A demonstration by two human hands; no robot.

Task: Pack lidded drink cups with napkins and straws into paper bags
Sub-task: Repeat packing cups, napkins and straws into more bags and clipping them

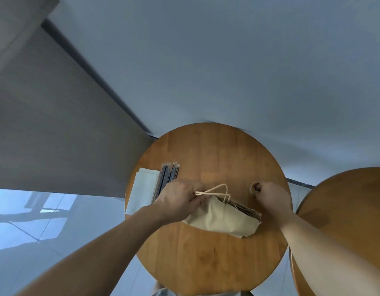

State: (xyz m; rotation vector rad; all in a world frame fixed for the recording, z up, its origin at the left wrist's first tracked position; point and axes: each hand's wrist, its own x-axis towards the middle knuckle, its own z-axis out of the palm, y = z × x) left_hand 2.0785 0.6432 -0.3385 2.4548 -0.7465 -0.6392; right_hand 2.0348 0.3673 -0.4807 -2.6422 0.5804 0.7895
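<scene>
Two bare hands work low in the middle of the frame, over a round wooden table point(206, 263). The left hand point(180, 199), just left of centre, has its fingers curled tight and pinches the cream twine handle point(219, 187) of one paper bag point(223, 218). The twine loops out from between thumb and fingers toward the right. The bag lies flattened on its side on the tabletop, with its serrated mouth edge running off to the right.

The right hand point(269, 195), right of centre, is curled with knuckles up, just above the bag's right end. Its fingertips meet one small round brownish object point(255, 188), too blurred to name. I cannot tell whether the hand grips it or only touches it.

Partly under the left hand lies one bunch of dark straws point(168, 176) in clear wrappers, packed too close to count. Just left of them sits one stack of white napkins point(142, 189), reaching the table's left rim.

One second wooden table point(345, 210) shows at the right edge of the frame. Pale glossy floor point(24, 221) fills the lower left.
</scene>
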